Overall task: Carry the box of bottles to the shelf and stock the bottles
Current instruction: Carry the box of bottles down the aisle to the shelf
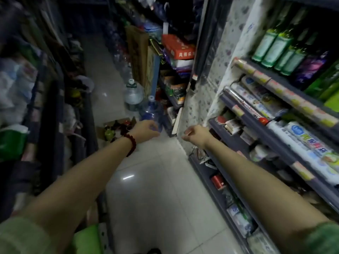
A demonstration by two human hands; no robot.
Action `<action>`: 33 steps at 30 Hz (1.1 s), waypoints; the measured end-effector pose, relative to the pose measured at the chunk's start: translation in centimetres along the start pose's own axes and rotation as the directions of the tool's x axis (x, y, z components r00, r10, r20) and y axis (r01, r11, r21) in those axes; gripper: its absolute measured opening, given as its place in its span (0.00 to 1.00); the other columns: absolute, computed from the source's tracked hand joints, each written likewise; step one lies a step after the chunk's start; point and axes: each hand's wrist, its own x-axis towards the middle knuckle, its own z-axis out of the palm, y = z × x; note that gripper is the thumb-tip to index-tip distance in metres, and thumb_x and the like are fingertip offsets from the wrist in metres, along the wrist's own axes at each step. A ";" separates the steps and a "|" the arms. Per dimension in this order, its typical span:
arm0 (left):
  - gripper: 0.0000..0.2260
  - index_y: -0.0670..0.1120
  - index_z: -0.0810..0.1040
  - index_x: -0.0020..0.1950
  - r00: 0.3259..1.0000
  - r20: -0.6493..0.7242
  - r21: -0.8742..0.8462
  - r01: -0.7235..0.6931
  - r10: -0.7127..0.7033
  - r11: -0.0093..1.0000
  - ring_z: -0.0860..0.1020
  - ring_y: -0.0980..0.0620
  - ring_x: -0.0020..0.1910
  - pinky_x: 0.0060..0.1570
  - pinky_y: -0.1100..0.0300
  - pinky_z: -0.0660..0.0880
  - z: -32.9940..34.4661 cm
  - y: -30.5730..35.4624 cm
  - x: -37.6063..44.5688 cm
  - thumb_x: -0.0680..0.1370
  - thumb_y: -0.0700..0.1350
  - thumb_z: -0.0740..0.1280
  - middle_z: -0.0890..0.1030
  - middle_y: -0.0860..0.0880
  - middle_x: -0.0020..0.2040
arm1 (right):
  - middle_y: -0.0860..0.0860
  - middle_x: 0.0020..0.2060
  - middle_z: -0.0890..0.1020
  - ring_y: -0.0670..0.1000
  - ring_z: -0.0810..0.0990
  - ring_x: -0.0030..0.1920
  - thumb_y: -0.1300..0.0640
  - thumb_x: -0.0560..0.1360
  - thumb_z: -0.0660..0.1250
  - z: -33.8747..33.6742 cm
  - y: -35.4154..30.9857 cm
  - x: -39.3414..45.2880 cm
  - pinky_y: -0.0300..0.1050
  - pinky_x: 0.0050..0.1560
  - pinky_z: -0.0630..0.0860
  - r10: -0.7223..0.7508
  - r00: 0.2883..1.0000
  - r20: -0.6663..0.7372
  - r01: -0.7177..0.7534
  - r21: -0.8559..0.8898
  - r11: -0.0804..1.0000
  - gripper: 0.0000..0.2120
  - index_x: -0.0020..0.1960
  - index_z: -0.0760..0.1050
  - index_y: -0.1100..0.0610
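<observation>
We see both arms stretched forward down a narrow shop aisle. The left hand (145, 128), with a dark red bead bracelet (131, 144) on its wrist, reaches out with the fingers curled downward; we cannot tell whether it grips anything, since its fingertips overlap the blue jug behind it. The right hand (193, 133) hangs loosely half-closed, thumb and forefinger near each other, and holds nothing we can make out. At about ten o'clock from the left hand, just beside it on the pale tiled floor (156, 189), sits one open cardboard box (117, 129) with its flaps spread; inside we can count roughly five bottle tops, red and green, though the blur keeps the count uncertain. At twelve o'clock from the left hand stand two large water jugs: a blue one (152, 111) nearest and a clear one (133, 94) behind it. At three o'clock from the right hand runs the shelving (271, 136), where we count at least four tiers; the top tier holds about four green bottles (275, 48) in a row, and one purple bottle (310, 68) beside them. Lower tiers carry rolls and packets too blurred to count. One red box (178, 46) tops the stack at one o'clock, far down the aisle.
</observation>
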 end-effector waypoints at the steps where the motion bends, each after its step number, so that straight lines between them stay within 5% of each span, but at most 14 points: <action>1: 0.12 0.42 0.79 0.55 1.000 0.002 0.018 0.005 -0.005 1.000 0.76 0.49 0.50 0.45 0.62 0.69 -0.2 -0.7 -0.2 0.75 0.46 0.69 0.77 0.48 0.49 | 0.59 0.53 0.83 0.59 0.79 0.56 0.53 0.75 0.70 0.8 -0.3 0.6 0.47 0.56 0.75 0.006 1.000 0.019 -0.006 0.009 1.000 0.15 0.56 0.79 0.63; 8: 0.09 0.45 0.78 0.51 0.992 -0.015 -0.121 0.125 -0.128 0.985 0.77 0.51 0.46 0.40 0.64 0.72 -0.1 -7.2 1.2 0.72 0.46 0.72 0.79 0.48 0.45 | 0.57 0.55 0.83 0.57 0.79 0.58 0.51 0.73 0.70 6.9 -2.8 5.5 0.44 0.60 0.73 -0.017 0.990 0.140 0.023 -0.041 0.999 0.17 0.59 0.79 0.59; 17: 0.12 0.41 0.79 0.57 0.971 -0.026 -0.181 0.227 -0.236 0.957 0.76 0.52 0.48 0.47 0.61 0.73 -2.7 -10.4 8.7 0.74 0.43 0.70 0.80 0.47 0.49 | 0.55 0.55 0.81 0.55 0.78 0.57 0.52 0.76 0.68 8.8 -6.7 16.0 0.38 0.52 0.69 -0.110 0.954 0.280 0.129 -0.050 0.990 0.17 0.61 0.77 0.59; 22: 0.14 0.43 0.79 0.57 0.939 -0.063 -0.202 0.320 -0.339 0.926 0.78 0.48 0.54 0.56 0.56 0.75 -6.1 -11.5 14.9 0.74 0.47 0.71 0.80 0.46 0.53 | 0.56 0.43 0.81 0.52 0.77 0.42 0.56 0.76 0.67 7.3 -10.1 24.8 0.38 0.37 0.68 -0.204 0.915 0.347 0.235 -0.048 0.971 0.11 0.50 0.80 0.65; 26: 0.12 0.43 0.79 0.57 0.903 -0.109 -0.220 0.387 -0.416 0.896 0.77 0.50 0.53 0.49 0.62 0.70 -9.0 -13.1 19.2 0.76 0.46 0.69 0.78 0.48 0.53 | 0.54 0.38 0.79 0.47 0.73 0.35 0.58 0.76 0.67 6.7 -12.6 31.4 0.39 0.37 0.68 -0.236 0.884 0.403 0.284 -0.063 0.957 0.09 0.39 0.78 0.62; 29: 0.13 0.43 0.79 0.58 0.858 -0.157 -0.255 0.443 -0.489 0.859 0.76 0.50 0.54 0.49 0.63 0.70 -11.4 -14.2 21.7 0.75 0.45 0.70 0.76 0.49 0.50 | 0.56 0.41 0.82 0.52 0.78 0.40 0.56 0.75 0.67 7.0 -14.4 35.4 0.40 0.35 0.69 -0.243 0.868 0.433 0.310 -0.089 0.947 0.10 0.44 0.80 0.64; 33: 0.11 0.43 0.80 0.54 0.822 -0.201 -0.284 0.471 -0.532 0.835 0.78 0.49 0.52 0.46 0.61 0.71 -14.8 -16.5 25.3 0.74 0.45 0.70 0.81 0.46 0.53 | 0.59 0.48 0.83 0.57 0.81 0.50 0.54 0.76 0.66 7.9 -16.6 40.0 0.50 0.49 0.76 -0.249 0.845 0.474 0.336 -0.108 0.936 0.14 0.52 0.80 0.65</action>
